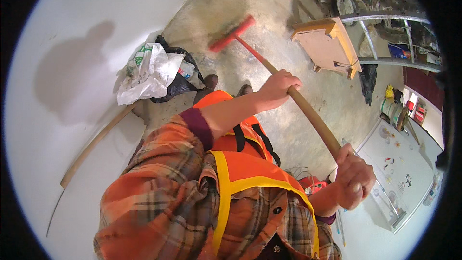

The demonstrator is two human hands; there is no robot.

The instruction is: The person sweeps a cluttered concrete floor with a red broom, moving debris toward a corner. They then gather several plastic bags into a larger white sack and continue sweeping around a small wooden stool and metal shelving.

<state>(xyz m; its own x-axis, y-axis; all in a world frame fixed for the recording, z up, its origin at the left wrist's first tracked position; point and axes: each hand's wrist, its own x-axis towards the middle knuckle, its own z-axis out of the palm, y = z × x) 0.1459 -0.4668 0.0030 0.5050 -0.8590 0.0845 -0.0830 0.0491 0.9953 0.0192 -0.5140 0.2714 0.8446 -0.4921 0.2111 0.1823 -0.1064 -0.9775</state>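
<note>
Both my hands grip the wooden handle [314, 115] of a long-handled tool, which slants across in front of me. My left hand [278, 88] is wrapped around its middle. Near the upper end, by my right side, my right hand [355, 180] is closed on it. The far end carries a red crossbar head [232, 34] on a red neck, over the concrete floor. The head is blurred, so I cannot tell whether it has teeth or touches the floor. I wear an orange apron [252, 169] with yellow trim.
White and black plastic bags [151, 74] lie by the left wall, near my shoes. A wooden pole [97, 144] leans there. Ahead right stand a wooden furniture piece [325, 47] and a metal ladder [388, 16]. A white panel with stickers [393, 173] is at my right.
</note>
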